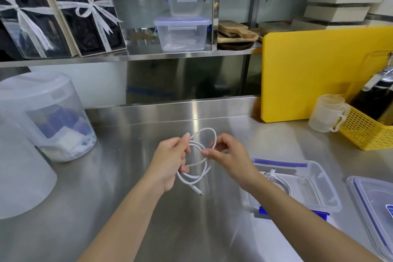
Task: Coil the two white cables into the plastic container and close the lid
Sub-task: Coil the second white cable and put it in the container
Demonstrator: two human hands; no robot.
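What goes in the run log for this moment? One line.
step: coiling second cable | left hand: holds white cable | right hand: pinches loop | container: open, one cable inside | lid: off

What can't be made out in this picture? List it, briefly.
- Second white cable in the open plastic container, head view: the right forearm covers part of it.
- Lid: cut off by the right edge.
- White cable: one end is hidden inside the left hand; the right hand pinches a loop.
- Ribbon lettering on the gift boxes: too small.
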